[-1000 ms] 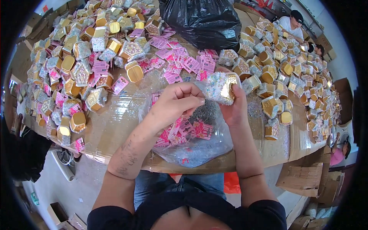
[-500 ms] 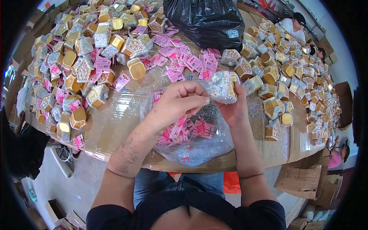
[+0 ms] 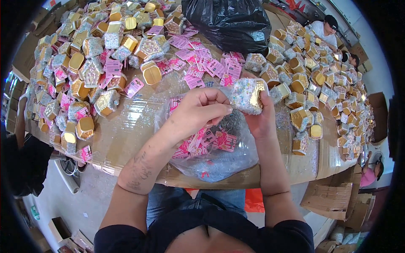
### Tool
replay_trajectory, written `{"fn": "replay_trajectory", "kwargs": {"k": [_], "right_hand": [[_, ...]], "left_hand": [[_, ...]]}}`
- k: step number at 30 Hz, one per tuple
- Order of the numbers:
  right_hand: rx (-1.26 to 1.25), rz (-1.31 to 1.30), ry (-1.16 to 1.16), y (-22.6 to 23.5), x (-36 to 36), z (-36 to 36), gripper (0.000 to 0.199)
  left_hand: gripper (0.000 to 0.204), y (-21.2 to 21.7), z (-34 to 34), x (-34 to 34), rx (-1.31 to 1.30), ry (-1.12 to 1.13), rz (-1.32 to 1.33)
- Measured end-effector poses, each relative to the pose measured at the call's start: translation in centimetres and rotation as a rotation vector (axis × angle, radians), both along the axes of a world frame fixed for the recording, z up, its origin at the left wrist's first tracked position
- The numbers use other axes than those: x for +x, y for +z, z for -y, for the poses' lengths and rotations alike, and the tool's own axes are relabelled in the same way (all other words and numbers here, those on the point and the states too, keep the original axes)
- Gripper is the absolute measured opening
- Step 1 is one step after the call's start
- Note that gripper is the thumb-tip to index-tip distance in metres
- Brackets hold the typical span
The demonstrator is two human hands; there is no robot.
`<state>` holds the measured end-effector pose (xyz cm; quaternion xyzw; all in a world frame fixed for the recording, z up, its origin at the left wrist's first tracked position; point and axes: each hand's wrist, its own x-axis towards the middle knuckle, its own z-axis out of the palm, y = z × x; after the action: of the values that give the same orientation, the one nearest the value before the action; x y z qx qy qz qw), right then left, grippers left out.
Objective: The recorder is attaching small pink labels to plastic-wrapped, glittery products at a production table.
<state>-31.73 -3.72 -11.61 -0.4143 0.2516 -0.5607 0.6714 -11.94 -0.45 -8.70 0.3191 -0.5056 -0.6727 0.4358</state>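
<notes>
My right hand [image 3: 262,120] grips a house-shaped ornament [image 3: 244,96], gold with sparkly white trim, above the table. Its gold face is turned partly toward the right. Close against the ornament's left side, my left hand [image 3: 198,111] has thumb and forefinger pinched together; whatever lies between them is too small to make out. Beneath both hands lies a clear plastic bag [image 3: 211,170]. Pink printed cards [image 3: 225,141] rest on it, beside a dark tangle of thin, wiry strands [image 3: 231,124].
Similar ornaments are heaped at left [image 3: 93,69] and right [image 3: 299,82] on the cardboard-covered table [image 3: 122,137]. Loose pink cards [image 3: 196,59] spread across the middle, before a black plastic bag [image 3: 228,25]. A co-worker [image 3: 325,30] is at the far right; cardboard [image 3: 331,198] stands below the right edge.
The ornament has turned in my right hand, so more of its gold face shows. My left hand keeps its pinch and has barely moved.
</notes>
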Motion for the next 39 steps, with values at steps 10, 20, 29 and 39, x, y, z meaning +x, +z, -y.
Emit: {"fn": "replay_trajectory", "kwargs": {"k": [10, 20, 29, 39], "right_hand": [[-0.139, -0.089, -0.062, 0.3, -0.8, 0.2, 0.064], [-0.357, -0.307, -0.299, 1.0, -0.2, -0.8, 0.052], [-0.539, -0.405, -0.354, 1.8, -0.9, -1.5, 0.055], [-0.478, -0.329, -0.274, 1.5, -1.0, -1.0, 0.052]], "left_hand": [[0.012, -0.1, 0.2, -0.1, 0.142, 0.0, -0.094], [0.009, -0.6, -0.1, -0.5, -0.081, 0.22, 0.017], [0.007, -1.0, 0.4, -0.3, 0.139, 0.17, -0.189], [0.007, -1.2, 0.0, -1.0, -0.121, 0.262, -0.033]]}}
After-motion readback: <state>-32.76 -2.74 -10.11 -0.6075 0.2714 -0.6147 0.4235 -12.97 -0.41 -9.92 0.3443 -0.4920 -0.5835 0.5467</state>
